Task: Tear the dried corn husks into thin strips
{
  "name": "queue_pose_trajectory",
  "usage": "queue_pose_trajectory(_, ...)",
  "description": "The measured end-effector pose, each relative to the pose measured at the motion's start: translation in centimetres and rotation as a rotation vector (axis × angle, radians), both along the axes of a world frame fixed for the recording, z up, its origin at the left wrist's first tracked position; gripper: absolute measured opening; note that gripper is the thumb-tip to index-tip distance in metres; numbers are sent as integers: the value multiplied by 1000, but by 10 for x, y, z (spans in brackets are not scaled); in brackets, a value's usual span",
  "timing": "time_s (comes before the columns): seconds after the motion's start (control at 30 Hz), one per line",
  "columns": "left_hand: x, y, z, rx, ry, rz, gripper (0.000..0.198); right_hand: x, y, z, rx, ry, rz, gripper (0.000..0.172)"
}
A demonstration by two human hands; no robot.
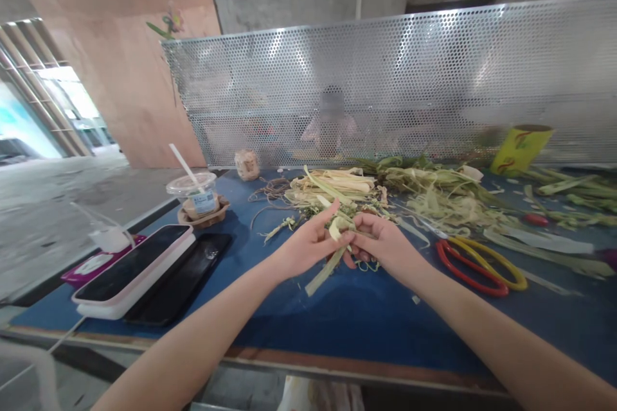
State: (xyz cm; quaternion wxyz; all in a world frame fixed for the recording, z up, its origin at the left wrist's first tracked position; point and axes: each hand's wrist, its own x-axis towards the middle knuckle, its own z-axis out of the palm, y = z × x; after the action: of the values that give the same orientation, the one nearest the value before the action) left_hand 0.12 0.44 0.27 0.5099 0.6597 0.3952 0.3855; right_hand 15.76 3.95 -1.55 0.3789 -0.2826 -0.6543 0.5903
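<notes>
Both hands meet over the middle of the blue table, fingers closed round a pale green strip of dried leaf that looks like corn husk. My left hand pinches it between thumb and fingers, and a loose end hangs down toward the table. On the other side my right hand grips the same strip, its fingertips curled and partly hidden. Just beyond the hands lies a bundle of pale dried husks with small greenish sprigs. Scissors with red and yellow handles rest to the right of my right hand.
Left on the table are a phone in a pink case, a black phone and a plastic cup with straw. Brown cord, more green husks and a yellow roll lie before a perforated metal screen.
</notes>
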Motion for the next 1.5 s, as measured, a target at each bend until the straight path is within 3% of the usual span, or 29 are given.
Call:
queue_pose_trajectory(0.07, 2, -1, -2, -18, -22, -31, 85, 0, 1, 0, -5, 11, -16, 31)
queue_pose_trajectory(0.17, 7, -3, -4, -11, -62, 22, 92, 0, 2, 0, 14, 32, -13, 28)
queue_pose_trajectory(0.4, 15, -8, -13, 67, -64, 77, 95, 0, 8, -4, -80, 142, -50, 29)
queue_pose_trajectory(0.6, 12, -10, -7, 23, -28, 63, 94, 2, 11, -4, -61, 183, -70, 28)
queue_pose_trajectory(0.8, 9, -6, -5, 59, 13, 147, 72, 6, 10, -2, -140, 197, 20, 27)
queue_pose_trajectory(0.97, 11, 1, -8, 96, -100, 238, 48, 5, 11, -9, -80, 143, -79, 23)
queue_pose_trajectory(1.1, 10, 3, -10, 55, -155, 210, 25, 5, 13, -7, -67, 248, -106, 17)
queue_pose_trajectory(1.2, 11, 1, -11, -10, -173, 149, 23, 5, 11, -5, -82, 290, -77, 10)
queue_pose_trajectory(1.33, 15, -2, -11, -69, -224, 121, 31, 4, 4, -1, -62, 292, 82, 11)
queue_pose_trajectory(1.43, 18, -3, -10, -43, -218, 129, 29, 3, -2, 1, -49, 325, 188, 15)
queue_pose_trajectory(1.5, 20, -4, -9, -26, -221, 137, 28, 3, -3, 2, -40, 336, 175, 18)
